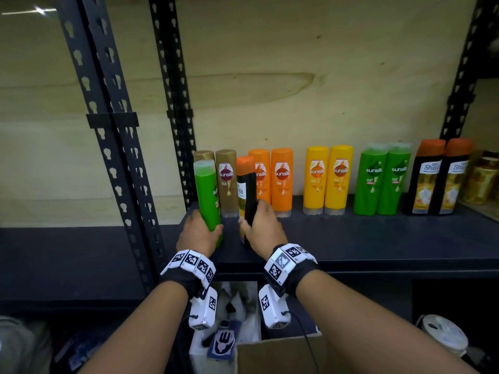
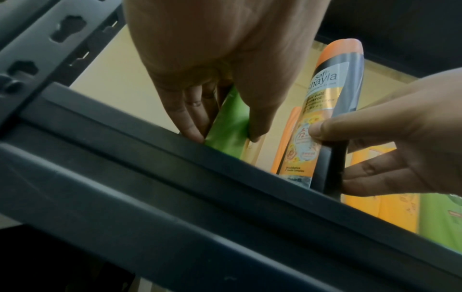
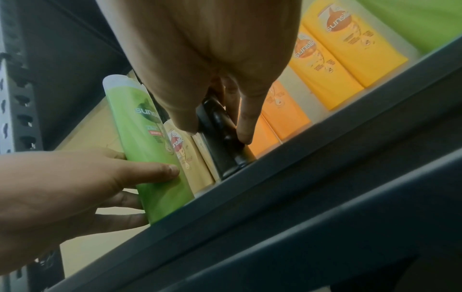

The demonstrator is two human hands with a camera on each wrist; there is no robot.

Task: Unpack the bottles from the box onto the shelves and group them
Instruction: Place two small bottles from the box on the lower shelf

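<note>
The left hand (image 1: 198, 233) is wrapped round the lower body of an upright green plastic shampoo bottle with a clear cap (image 1: 207, 195), and the right hand (image 1: 263, 229) clasps a tall black bottle with an orange cap (image 1: 247, 195), both at the front left of the dark metal shelf (image 1: 378, 238). Their matching groups stand well to the right: the green pair (image 1: 382, 179), then the black pair (image 1: 437, 179) beyond. Both bottles probably need to travel rightward, long axes vertical; the right hand is nearer.
</note>
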